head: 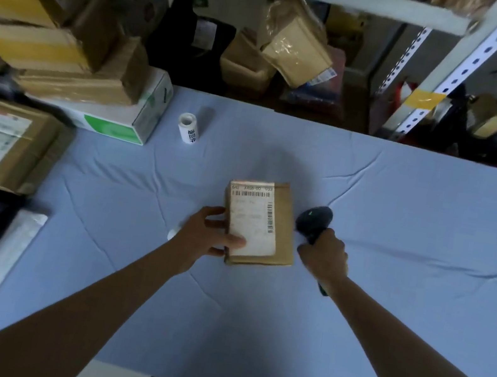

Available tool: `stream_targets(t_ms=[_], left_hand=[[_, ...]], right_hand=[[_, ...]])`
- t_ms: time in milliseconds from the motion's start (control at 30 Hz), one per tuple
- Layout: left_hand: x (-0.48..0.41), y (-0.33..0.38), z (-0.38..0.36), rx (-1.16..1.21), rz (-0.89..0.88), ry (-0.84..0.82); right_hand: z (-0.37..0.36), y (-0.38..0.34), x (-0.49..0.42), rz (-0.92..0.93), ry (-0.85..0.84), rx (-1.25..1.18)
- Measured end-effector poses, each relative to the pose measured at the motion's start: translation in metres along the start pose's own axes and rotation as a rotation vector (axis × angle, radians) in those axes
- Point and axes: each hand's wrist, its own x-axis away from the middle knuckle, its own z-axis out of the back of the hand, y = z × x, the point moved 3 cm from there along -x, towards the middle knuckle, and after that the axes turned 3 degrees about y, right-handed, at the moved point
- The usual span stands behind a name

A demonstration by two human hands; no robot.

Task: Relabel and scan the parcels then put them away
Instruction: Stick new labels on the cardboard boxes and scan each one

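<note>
At the blue-covered table (401,215), you steady a small brown parcel (283,227). Your left hand (213,232) is curled round its near left corner, thumb on the white shipping label (251,219). Your right hand (325,255), just right of the parcel, is wrapped round the grip of a black barcode scanner (314,221), whose head sits close to the parcel's right edge. The label faces up with both barcodes uncovered, apparently so the scanner can read them, and the corner hold leaves the codes clear. Whether the parcel lies flat or is slightly lifted cannot be told. Beyond the parcel to its left lies a label roll (188,129). Farther left of the parcel, a white-and-green carton (119,122) carries stacked brown boxes (64,56). Scanning looks like the step in hand, with putting away not yet done.
</note>
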Motion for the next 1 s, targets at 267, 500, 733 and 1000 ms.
stream_targets(t_ms=[267, 500, 733, 1000], left_hand=[[0.003, 0.041, -0.021, -0.033, -0.089, -0.027], [0.010, 0.048, -0.024, -0.077, -0.134, -0.028], [0.006, 0.050, -0.020, -0.129, -0.147, -0.040], [0.001, 0.048, -0.017, -0.155, -0.124, -0.070]], right_hand=[[0.067, -0.062, 0.052, 0.045, 0.020, -0.492], [0.073, -0.086, 0.095, 0.048, -0.108, -0.630], [0.078, -0.084, 0.102, 0.031, -0.113, -0.654], [0.081, -0.095, 0.106, 0.053, -0.076, -0.653]])
